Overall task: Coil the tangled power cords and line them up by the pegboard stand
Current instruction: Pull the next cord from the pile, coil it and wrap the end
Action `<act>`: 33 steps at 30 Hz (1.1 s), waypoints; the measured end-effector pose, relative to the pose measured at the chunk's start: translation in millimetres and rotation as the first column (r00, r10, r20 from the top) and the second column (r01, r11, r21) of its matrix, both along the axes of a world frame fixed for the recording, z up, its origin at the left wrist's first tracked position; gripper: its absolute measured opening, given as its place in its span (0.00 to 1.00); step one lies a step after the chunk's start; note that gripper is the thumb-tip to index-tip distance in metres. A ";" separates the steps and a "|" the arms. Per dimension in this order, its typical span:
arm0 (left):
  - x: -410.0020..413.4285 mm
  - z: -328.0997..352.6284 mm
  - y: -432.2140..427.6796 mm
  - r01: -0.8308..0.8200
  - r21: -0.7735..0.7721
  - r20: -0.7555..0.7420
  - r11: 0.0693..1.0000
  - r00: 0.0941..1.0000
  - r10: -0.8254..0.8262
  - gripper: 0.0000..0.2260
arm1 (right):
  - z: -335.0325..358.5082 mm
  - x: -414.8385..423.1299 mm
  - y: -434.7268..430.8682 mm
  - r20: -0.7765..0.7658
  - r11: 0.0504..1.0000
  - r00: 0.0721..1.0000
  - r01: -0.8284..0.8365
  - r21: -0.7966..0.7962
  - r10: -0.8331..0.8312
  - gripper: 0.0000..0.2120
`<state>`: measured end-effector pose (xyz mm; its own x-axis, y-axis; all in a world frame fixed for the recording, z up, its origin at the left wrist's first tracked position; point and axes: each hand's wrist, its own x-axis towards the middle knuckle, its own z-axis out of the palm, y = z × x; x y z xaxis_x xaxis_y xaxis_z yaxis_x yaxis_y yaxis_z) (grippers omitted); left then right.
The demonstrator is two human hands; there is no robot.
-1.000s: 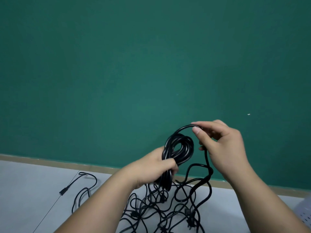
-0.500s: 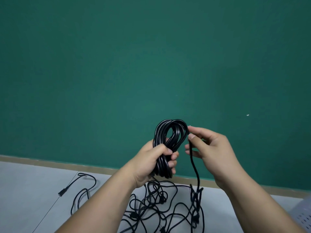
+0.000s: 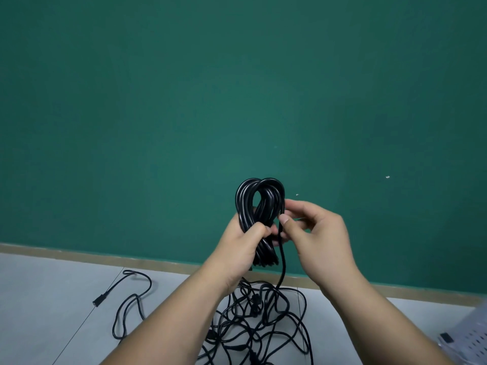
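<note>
**A:** ok, where's the cord at right now?

**B:** The coil (image 3: 259, 204) of black power cord is up in the air, bunched in the left hand (image 3: 241, 250). Fingers and thumb are wrapped round its middle. The loops stick up above the fist and the lower ends poke out underneath.

**A:** and the right hand (image 3: 320, 241)?

**B:** Just beside the coil, on its right. Thumb and forefinger pinch one loose strand (image 3: 282, 264), and the other fingers are loosely curled behind. The strand drops pretty much straight down from the pinch, between the two wrists, into the tangled pile (image 3: 266, 327).

**A:** pile's where exactly?

**B:** On the floor (image 3: 52, 285), below both hands and mostly between the forearms. The left arm hides part of it. Loads of black loops crossing each other with a few plug ends mixed in, can't tell how many cords. Left of the left forearm a stray cord (image 3: 133, 299) snakes out on its own and ends in a plug (image 3: 97, 303), well apart from the hands. Can't tell if it joins the pile, the arm's in the way.

**A:** pegboard stand (image 3: 471, 335) in shot?

**B:** Only a corner, low down to the right of the right forearm. It's a pale perforated panel, blurry, with a small dark bit on it. Behind the hands there's just a green wall (image 3: 184, 101), with a tan skirting strip (image 3: 79, 255) where it meets the floor.
</note>
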<state>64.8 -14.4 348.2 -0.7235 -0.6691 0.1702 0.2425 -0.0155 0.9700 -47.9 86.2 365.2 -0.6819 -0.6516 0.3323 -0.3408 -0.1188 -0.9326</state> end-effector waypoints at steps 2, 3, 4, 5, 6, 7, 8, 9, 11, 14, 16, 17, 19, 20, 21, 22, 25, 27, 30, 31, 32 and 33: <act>-0.4 2.4 3.5 0.023 0.044 -0.010 0.999 1.000 -0.023 0.11 | 1.5 -1.3 1.9 -0.027 1.000 0.999 0.021 -0.010 -0.021 0.13; -0.9 2.3 4.3 0.030 0.063 -0.007 0.998 1.000 -0.030 0.12 | 2.1 -2.3 2.5 -0.047 0.999 0.998 0.031 -0.012 -0.031 0.12; -1.4 1.6 4.2 0.034 0.079 -0.005 0.996 0.999 -0.034 0.13 | 2.5 -2.7 2.8 -0.064 0.999 0.997 0.036 -0.011 -0.037 0.12; -1.7 0.7 4.0 0.039 0.096 -0.001 0.995 0.999 -0.039 0.14 | 2.9 -2.3 2.9 -0.077 0.999 0.996 0.036 -0.010 -0.036 0.12; -1.4 0.5 4.1 0.048 0.113 0.007 0.992 0.999 -0.049 0.14 | 2.6 -1.9 2.7 -0.089 0.999 0.995 0.037 -0.006 -0.038 0.12; -0.8 0.8 4.1 0.062 0.129 0.021 0.990 0.998 -0.065 0.15 | 1.2 -1.7 2.2 -0.108 0.999 0.993 0.041 0.002 -0.041 0.11; 0.4 1.2 4.0 0.078 0.142 0.038 0.987 0.996 -0.084 0.14 | -0.5 -1.7 1.5 -0.138 0.999 0.989 0.051 0.017 -0.048 0.11; 1.7 1.6 3.5 0.093 0.151 0.049 0.984 0.994 -0.102 0.12 | -1.9 -1.6 0.9 -0.189 0.997 0.980 0.070 0.037 -0.062 0.11; 4.3 3.3 3.4 0.097 0.159 0.062 0.982 0.992 -0.108 0.10 | -3.9 -0.4 0.3 -0.347 0.989 0.933 0.128 0.077 -0.093 0.11; 4.9 2.5 5.0 0.096 0.145 0.071 0.985 0.992 -0.107 0.09 | -5.5 0.2 0.9 -0.560 0.962 0.820 0.236 0.140 -0.120 0.13; 4.8 1.5 6.2 0.104 0.142 0.093 0.984 0.989 -0.118 0.06 | -5.0 0.8 2.6 -0.661 0.925 0.742 0.324 0.199 -0.117 0.12; 5.0 1.9 6.3 0.110 0.146 0.096 0.983 0.988 -0.124 0.06 | -4.0 0.4 3.6 -0.682 0.916 0.724 0.339 0.216 -0.107 0.13; 3.1 1.1 4.0 0.134 0.177 0.086 0.975 0.985 -0.151 0.06 | 1.9 -1.0 6.1 -0.605 0.945 0.793 0.250 0.211 -0.074 0.19; 2.4 1.1 3.2 0.149 0.190 0.080 0.970 0.983 -0.166 0.06 | 5.4 -0.5 7.3 -0.518 0.967 0.855 0.157 0.200 -0.031 0.22; 1.7 1.0 3.2 0.171 0.178 0.087 0.969 0.978 -0.189 0.06 | 8.5 0.4 8.4 -0.461 0.979 0.887 0.073 0.189 0.023 0.24; 1.3 0.4 3.8 0.203 0.137 0.112 0.969 0.969 -0.219 0.05 | 10.6 1.2 8.0 -0.457 0.983 0.887 0.020 0.184 0.067 0.24; 0.8 -2.5 11.8 0.344 -0.032 0.218 0.939 0.919 -0.329 0.04 | 1.8 -7.1 4.5 -0.509 0.985 0.857 0.009 0.170 0.080 0.21; 1.0 -2.7 16.0 0.406 -0.087 0.248 0.910 0.893 -0.375 0.01 | -2.3 -17.2 2.6 -0.460 0.989 0.887 0.027 0.148 0.044 0.16; 1.5 -2.1 16.4 0.438 -0.105 0.243 0.893 0.882 -0.404 0.03 | -3.0 -24.3 2.7 -0.333 0.992 0.937 -0.070 0.105 0.102 0.14; 1.7 -2.6 15.9 0.443 -0.087 0.232 0.892 0.880 -0.415 0.04 | -2.4 -24.5 2.6 -0.296 0.991 0.948 -0.097 0.092 0.120 0.14; 2.1 -2.5 16.1 0.449 -0.067 0.221 0.891 0.878 -0.425 0.05 | -2.1 -24.0 2.5 -0.267 0.989 0.954 -0.117 0.086 0.136 0.13; 2.0 -3.4 16.1 0.452 -0.051 0.214 0.891 0.876 -0.432 0.05 | -2.1 -23.7 2.6 -0.244 0.988 0.958 -0.132 0.083 0.148 0.13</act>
